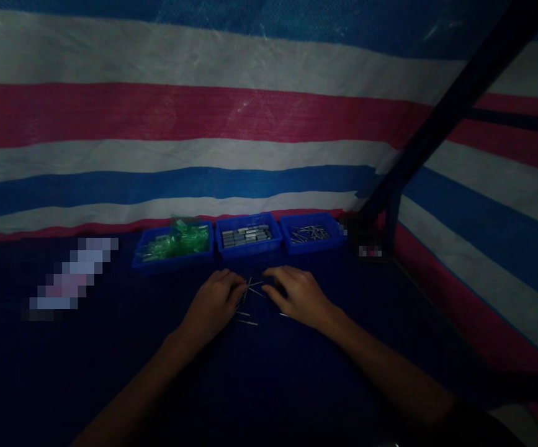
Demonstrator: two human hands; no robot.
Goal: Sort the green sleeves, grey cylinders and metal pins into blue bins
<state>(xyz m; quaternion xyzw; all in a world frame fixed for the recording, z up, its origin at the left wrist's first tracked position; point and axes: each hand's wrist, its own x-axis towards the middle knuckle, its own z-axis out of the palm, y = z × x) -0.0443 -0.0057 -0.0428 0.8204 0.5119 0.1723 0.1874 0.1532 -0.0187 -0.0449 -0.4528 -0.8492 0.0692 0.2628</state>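
Several thin metal rods [256, 290] lie loosely crossed on the dark blue tabletop, between my two hands. My left hand [217, 295] is closed at their left side, thumb and fingers together, with slim rods sticking out by the fingertips. How many it grips is hidden. To the right of the rods, my right hand [299, 292] is curved with its thumb and fingers apart and nothing visible between them. Closer to me, another thin rod [247, 322] lies apart from the crossed ones. The tip of one more rod [283, 315] shows below my right hand.
Three blue trays stand in a row behind my hands: one tray [174, 263] with green plastic bags, one [250, 248] with grey metal blocks, one [312, 246] with loose metal rods. Striped sheeting [231, 115] hangs behind. A dark slanting post [440, 118] stands at right.
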